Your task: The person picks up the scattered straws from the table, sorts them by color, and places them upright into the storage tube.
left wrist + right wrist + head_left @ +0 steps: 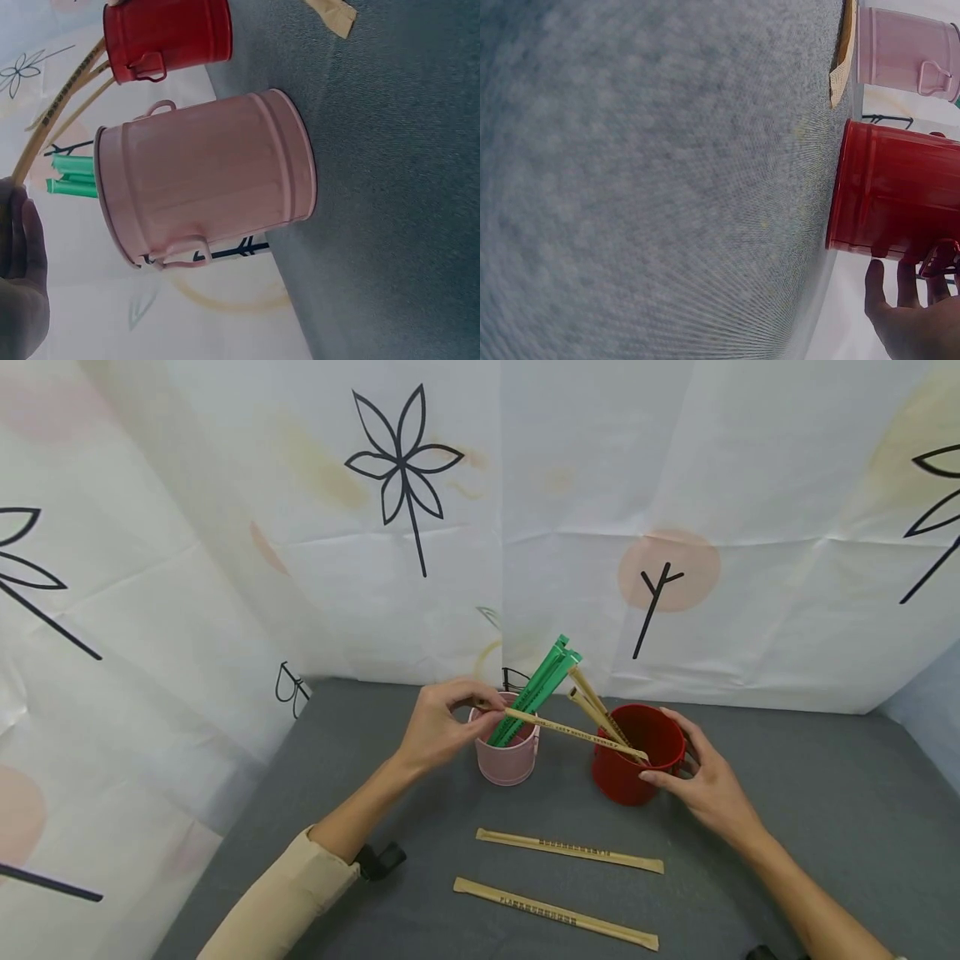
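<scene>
My left hand (450,724) pinches one end of a paper-wrapped straw (570,728) between thumb and fingers. The straw slants to the right, its far end over the mouth of a red bucket (619,785). Around the red bucket's right side and rim, my right hand (708,783) grips with thumb in front and fingers behind. Two brown wrapped straws (587,691) lean out of that bucket to the left. Below my left hand stands a pink bucket (202,172) holding several green-wrapped straws (546,681). In the right wrist view, fingers (875,285) are beside the red bucket's handle.
Two more brown wrapped straws, an upper straw (570,850) and a lower straw (555,913), lie on the grey tabletop (390,910) in front of the buckets. A white patterned cloth (570,460) hangs behind the table.
</scene>
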The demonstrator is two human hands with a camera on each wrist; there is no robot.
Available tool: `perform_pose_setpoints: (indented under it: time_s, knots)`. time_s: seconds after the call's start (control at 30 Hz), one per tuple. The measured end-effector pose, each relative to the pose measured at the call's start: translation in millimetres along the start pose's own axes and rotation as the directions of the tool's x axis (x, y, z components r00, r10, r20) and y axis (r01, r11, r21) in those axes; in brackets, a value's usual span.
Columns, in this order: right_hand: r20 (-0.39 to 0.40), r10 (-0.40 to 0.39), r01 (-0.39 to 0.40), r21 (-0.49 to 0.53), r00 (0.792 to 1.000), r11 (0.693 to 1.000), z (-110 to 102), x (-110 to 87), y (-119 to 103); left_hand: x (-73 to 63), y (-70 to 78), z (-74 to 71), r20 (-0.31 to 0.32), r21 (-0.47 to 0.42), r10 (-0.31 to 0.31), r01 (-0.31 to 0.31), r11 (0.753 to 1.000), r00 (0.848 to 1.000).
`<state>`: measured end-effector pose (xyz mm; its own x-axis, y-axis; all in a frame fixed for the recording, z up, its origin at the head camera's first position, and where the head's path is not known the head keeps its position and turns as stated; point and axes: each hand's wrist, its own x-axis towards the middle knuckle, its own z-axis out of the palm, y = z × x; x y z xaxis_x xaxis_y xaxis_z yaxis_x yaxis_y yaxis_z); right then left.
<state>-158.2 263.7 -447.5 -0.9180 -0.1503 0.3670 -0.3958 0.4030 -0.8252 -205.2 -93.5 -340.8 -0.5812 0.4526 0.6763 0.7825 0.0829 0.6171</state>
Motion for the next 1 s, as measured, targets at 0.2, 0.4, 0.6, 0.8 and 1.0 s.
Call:
perform_pose_setpoints:
  time_s: [0.2,0.4,0.6,0.8,1.0]
  knots:
    - [-0.004,0.002,-0.002,-0.008,1.0,1.0,-0.2,-0.6,0.1,4.7,-3.5,6.5,0.011,0.01,0.025,-0.025,1.0,1.0]
    - [-0.003,0.002,-0.002,-0.009,1.0,1.0,-0.5,-0.7,-0.1,9.1,-3.6,16.5,0.019,-0.026,0.011,-0.011,1.0,1.0]
    - [-0.001,-0.002,0.002,-0.001,1.0,1.0,-1.9,2.1,-0.5,15.5,-0.6,27.7,0.026,-0.064,-0.018,0.019,0.998,0.999]
    - [0.0,-0.007,0.007,-0.008,1.0,1.0,-2.0,2.5,-0.7,17.5,-15.4,42.6,0.021,-0.141,-0.04,0.042,0.989,0.999]
    - [0.001,-0.004,0.004,-0.002,1.0,1.0,-1.0,1.3,0.4,16.5,-36.2,59.1,-0.004,-0.242,-0.14,0.135,0.961,0.99]
